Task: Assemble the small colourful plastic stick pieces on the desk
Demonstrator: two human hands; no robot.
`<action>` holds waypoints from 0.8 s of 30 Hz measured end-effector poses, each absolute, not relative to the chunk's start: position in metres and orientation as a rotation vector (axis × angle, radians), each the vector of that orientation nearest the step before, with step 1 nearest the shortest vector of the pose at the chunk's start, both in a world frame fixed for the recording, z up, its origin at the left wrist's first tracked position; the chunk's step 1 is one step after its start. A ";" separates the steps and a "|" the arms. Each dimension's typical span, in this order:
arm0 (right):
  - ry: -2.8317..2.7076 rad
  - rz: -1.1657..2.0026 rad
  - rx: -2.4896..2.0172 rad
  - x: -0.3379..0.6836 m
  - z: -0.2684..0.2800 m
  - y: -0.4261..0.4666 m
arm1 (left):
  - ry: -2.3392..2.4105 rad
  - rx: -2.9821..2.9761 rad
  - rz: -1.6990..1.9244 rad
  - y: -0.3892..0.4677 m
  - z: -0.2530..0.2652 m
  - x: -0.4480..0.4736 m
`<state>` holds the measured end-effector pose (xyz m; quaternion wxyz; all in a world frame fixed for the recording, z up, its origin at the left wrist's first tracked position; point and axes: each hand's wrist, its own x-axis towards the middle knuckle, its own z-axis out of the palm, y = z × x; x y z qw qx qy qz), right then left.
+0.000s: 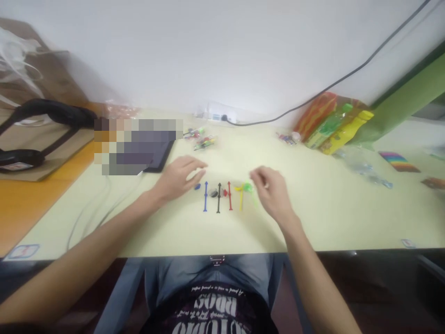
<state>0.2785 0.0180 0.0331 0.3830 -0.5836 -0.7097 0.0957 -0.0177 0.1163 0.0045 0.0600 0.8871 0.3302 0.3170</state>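
Note:
My left hand hovers over the table, thumb and fingers apart, with nothing between them. Just beyond its thumb lies a small blue piece, beside a thin blue arrow-shaped stick. A black stick and a red stick follow to the right, with a small black piece and a small red piece by them. A yellow stick and a bright green piece are nearest my right hand. Its fingers are curled together; whether they hold anything is hidden.
Small bagged coloured parts lie toward the wall, near a dark tablet. At the right stand a green-capped bottle and a yellow bottle. A black cable runs to a power strip.

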 end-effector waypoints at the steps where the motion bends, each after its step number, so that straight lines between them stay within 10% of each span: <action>1: -2.011 0.268 -1.372 0.263 0.037 0.030 | 0.952 2.695 0.885 0.113 -0.002 -0.026; 24: -2.678 -0.004 -1.083 0.185 -0.001 0.049 | 0.962 2.367 0.888 0.108 -0.019 -0.042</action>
